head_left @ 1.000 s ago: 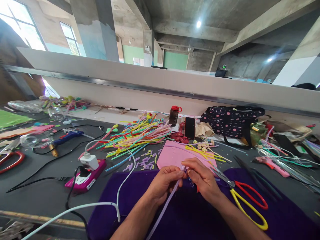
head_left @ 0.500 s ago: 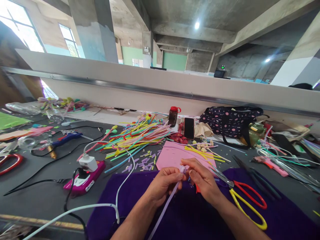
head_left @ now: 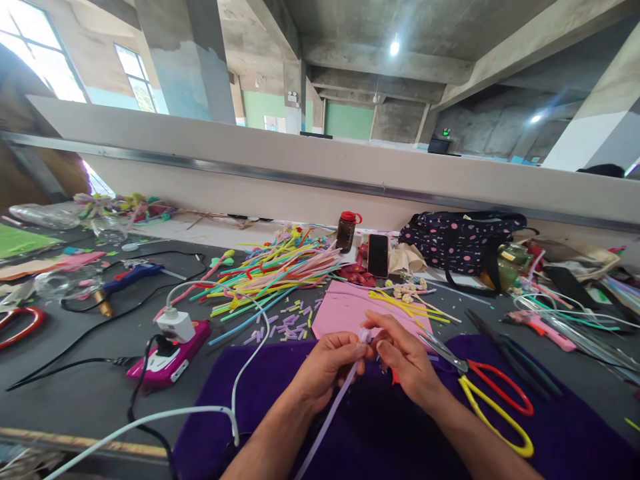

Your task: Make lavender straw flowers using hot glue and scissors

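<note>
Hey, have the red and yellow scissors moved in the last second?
No. The scissors lie in the same spot on the purple cloth, blade tips by the pink sheet corner, as before.

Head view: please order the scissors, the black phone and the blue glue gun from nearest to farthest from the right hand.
1. Scissors, lying just to the right of the right hand.
2. Black phone, farther back, towards the wall.
3. Blue glue gun, far off to the left.
</note>
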